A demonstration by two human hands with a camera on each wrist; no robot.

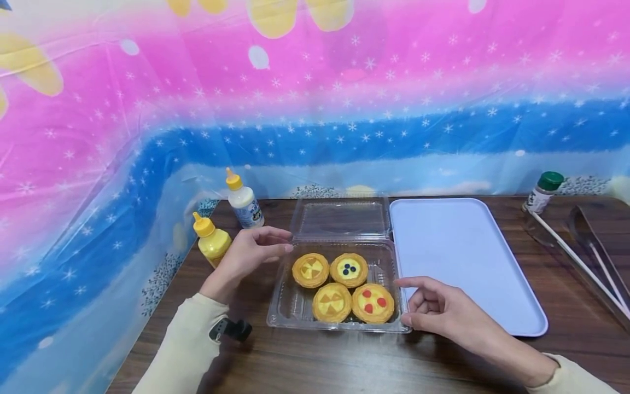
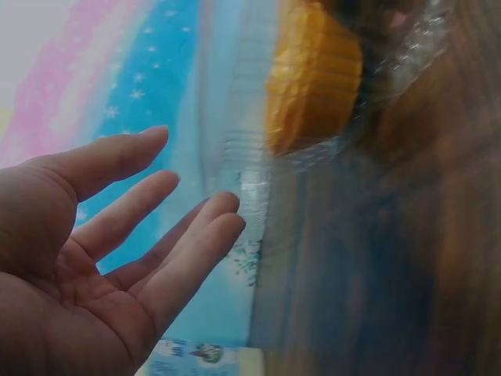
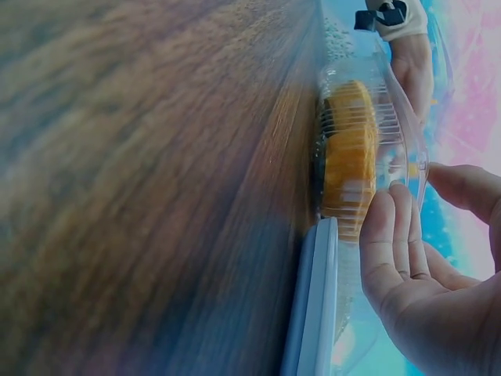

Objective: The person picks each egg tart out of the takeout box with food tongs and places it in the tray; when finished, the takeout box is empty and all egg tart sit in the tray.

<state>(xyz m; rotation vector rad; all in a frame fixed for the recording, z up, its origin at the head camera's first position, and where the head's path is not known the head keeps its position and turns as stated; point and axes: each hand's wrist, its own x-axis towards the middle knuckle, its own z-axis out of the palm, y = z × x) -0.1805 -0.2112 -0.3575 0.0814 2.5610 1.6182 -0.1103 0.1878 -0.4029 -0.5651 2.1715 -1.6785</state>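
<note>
On the dark wood table [image 1: 325, 364], a clear plastic box [image 1: 297, 307] sits front and centre, its hinged lid [image 1: 342, 218] folded back to 12 o'clock. Laid wide like this, presumably, so the base can be reached from above. Four tarts [image 1: 332, 302] inside, loosely clustered: two with yellow wedges at 10 and 7 o'clock, one dotted dark blue near 12, one with red pieces at 4. Box walls likely keep them from straying.

Pale blue tray [image 1: 448, 251] just beside the box at 3 o'clock, handy for the right side, I judge. Yellow bottle [image 1: 215, 244] and white bottle [image 1: 247, 207] upright at 9 to 10 o'clock; green-capped shaker [image 1: 541, 194] farther off at 2.

Left hand [image 1: 251, 250] by the box's 10 o'clock corner, fingers and thumb apart, gripping nothing; whether a fingertip brushes the rim, cannot tell. Right hand [image 1: 443, 310] at the 4 o'clock side: index and thumb at the rim, spread well apart, other fingers close along the side wall in the right wrist view. Contact looks light, no clamp; probably a steadying pose, one hand per side.
</note>
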